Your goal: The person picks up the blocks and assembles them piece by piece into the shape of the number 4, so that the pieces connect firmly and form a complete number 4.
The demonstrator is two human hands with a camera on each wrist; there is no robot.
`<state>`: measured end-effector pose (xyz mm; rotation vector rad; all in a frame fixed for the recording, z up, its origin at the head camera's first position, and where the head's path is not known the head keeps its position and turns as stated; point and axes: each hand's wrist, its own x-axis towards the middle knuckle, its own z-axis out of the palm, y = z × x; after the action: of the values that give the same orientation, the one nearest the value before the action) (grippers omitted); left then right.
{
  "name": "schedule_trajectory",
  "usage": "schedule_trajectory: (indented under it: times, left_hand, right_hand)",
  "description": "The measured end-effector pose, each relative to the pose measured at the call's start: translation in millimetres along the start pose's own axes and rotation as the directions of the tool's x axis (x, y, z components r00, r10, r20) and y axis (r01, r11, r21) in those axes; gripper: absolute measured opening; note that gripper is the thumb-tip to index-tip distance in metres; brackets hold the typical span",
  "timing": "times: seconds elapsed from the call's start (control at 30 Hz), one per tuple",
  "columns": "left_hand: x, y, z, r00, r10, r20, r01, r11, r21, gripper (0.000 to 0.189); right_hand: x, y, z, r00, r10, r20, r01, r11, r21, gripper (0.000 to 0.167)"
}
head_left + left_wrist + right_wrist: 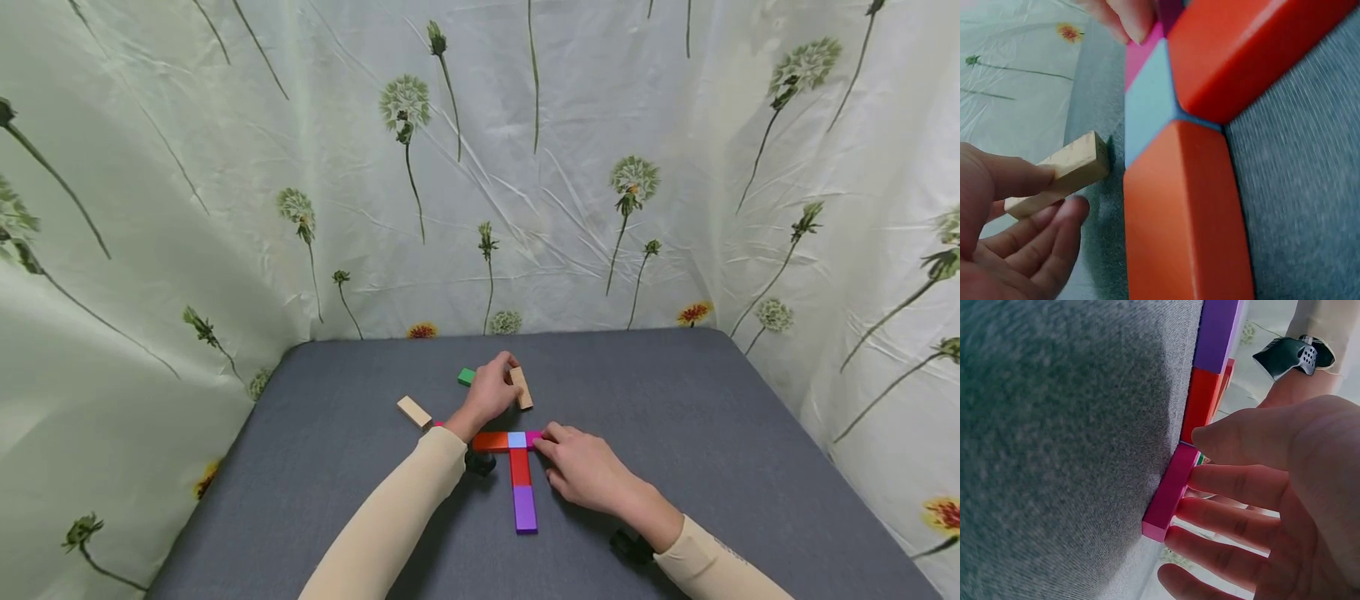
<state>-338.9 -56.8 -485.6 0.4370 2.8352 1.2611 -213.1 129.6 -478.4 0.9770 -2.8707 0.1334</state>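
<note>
At the far side of the row, my left hand (491, 392) pinches a plain wooden block (522, 388) between thumb and fingers. The left wrist view shows that block tilted beside the row. My right hand (588, 468) has its fingers extended against a magenta block (1169, 494) at the row's right end. Coloured blocks lie joined in a T: an orange block (491, 442), a light blue block (517, 440) and the magenta one across, with a red block (521, 467) and a purple block (526, 510) running toward me. My left wrist hides part of the row's left end.
Another plain wooden block (414, 412) lies left of the row. Behind my left hand, a green block (466, 377) is partly covered. The grey table (675, 392) meets a flower-printed curtain (570, 250) at its back edge.
</note>
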Motion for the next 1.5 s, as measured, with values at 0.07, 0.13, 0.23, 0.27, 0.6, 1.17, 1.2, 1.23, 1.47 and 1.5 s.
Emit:
schedule_trajectory:
  times: [0.07,0.13,0.23,0.27,0.6,1.17,1.2,1.23,1.47,1.5]
  left_hand:
    - [-0.2,-1.4,-1.4,1.0,0.004,-0.019,-0.005,0.998,-0.059,0.031]
    - [0.3,-3.4,-3.2,1.0,0.007,-0.029,-0.01,0.995,-0.098,0.029]
    - [1.1,-5.7,-6.7,1.0,0.01,-0.006,-0.011,0.988,-0.156,0.029]
    - [1.4,-6.3,-7.8,1.0,0.011,0.006,-0.01,0.985,-0.174,0.029]
    - [-5.7,-11.7,-16.4,0.99,-0.017,0.137,0.055,0.959,-0.278,0.028]
    - [-14.9,-18.5,-19.6,0.971,-0.064,0.231,0.131,0.949,-0.288,0.028]
    - [-15.3,-18.2,-19.4,0.971,-0.067,0.231,0.132,0.952,-0.277,0.027]
    - [-15.7,-17.8,-19.3,0.971,-0.068,0.23,0.129,0.957,-0.26,0.027]
    - [-15.2,-14.5,-18.8,0.974,-0.046,0.222,0.063,0.996,-0.07,0.025]
    - [-15.2,-13.8,-19.2,0.973,-0.043,0.225,0.053,0.998,-0.039,0.024]
  right_hand:
    - [0.1,0,0,1.0,0.0,0.005,0.0,1.0,0.002,0.038]
    - [0.1,0,-1,1.0,-0.003,0.007,0.003,1.0,0.004,0.038]
    - [-0.1,1,-2,1.0,-0.004,0.012,0.004,1.0,0.01,0.039]
    - [-0.1,1,-2,1.0,-0.003,0.016,0.003,1.0,0.012,0.04]
    - [-0.7,2,-2,1.0,-0.011,0.011,0.011,1.0,0.007,0.04]
    - [-0.2,1,-1,1.0,-0.011,0.01,0.011,1.0,-0.006,0.039]
    - [-0.4,1,-1,1.0,-0.013,0.004,0.013,1.0,-0.006,0.039]
    - [-0.6,1,-1,1.0,-0.014,-0.001,0.014,1.0,-0.006,0.038]
    - [-0.7,0,0,1.0,-0.017,-0.006,0.017,1.0,-0.007,0.038]
    - [-0.5,0,0,1.0,-0.015,-0.003,0.015,1.0,-0.009,0.038]
